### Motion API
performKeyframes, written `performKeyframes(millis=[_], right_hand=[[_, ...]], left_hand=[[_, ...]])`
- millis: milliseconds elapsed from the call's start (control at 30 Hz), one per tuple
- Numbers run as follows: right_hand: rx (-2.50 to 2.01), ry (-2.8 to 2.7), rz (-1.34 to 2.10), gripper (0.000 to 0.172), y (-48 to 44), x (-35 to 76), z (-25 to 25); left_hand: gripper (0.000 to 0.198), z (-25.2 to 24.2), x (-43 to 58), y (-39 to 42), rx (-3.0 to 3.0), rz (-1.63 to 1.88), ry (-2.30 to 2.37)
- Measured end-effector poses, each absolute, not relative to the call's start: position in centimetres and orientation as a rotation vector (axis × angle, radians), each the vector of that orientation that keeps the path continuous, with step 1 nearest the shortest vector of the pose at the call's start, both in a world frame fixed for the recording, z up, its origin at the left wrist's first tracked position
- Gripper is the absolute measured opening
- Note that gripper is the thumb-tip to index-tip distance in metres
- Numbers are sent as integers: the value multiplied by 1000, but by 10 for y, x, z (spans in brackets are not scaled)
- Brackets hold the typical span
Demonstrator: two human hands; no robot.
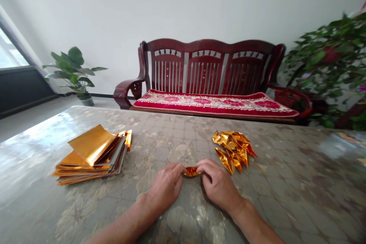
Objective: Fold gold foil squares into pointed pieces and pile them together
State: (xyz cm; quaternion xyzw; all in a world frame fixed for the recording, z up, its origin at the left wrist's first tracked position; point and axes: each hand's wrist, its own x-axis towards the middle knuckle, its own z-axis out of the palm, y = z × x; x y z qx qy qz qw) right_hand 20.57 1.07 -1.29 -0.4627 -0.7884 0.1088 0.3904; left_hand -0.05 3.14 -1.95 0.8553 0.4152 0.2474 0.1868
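**Gold foil piece point(191, 172) held between both hands, its ends hidden**

The gold foil piece is pinched just above the marbled table top point(177, 137), and whether it touches the surface cannot be told. Its ends are enclosed by the closed fingers of the left hand point(165, 187) and the right hand point(219, 184), so only a short, creased middle section is seen and its full shape cannot be made out. The thumbs are largely hidden behind the fingers, and both forearms are cut off by the lower frame edge.

A stack of gold foil sheets point(91, 156) is set left of the left hand, with its top sheet curled upward. Its sheets are fanned, and their number cannot be told. A heap of folded gold foil pieces point(234, 148) lies just beyond the right hand; overlap prevents any count. Glare obscures the table's far right side. Beyond the table, a dark wooden bench point(206, 65) with a red cushion point(214, 103) is seen, and a leafy plant point(328, 57) is blurred and cut off at the right edge.
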Motion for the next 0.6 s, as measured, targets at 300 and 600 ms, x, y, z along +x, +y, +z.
performKeyframes(millis=[300,600], right_hand=[[-1201,-1945,240,37,10,207,-17],[-1277,-1833,269,60,1,198,-22]], left_hand=[[28,-17,3,29,2306,743,1226],[29,-16,10,23,2222,849,1287]])
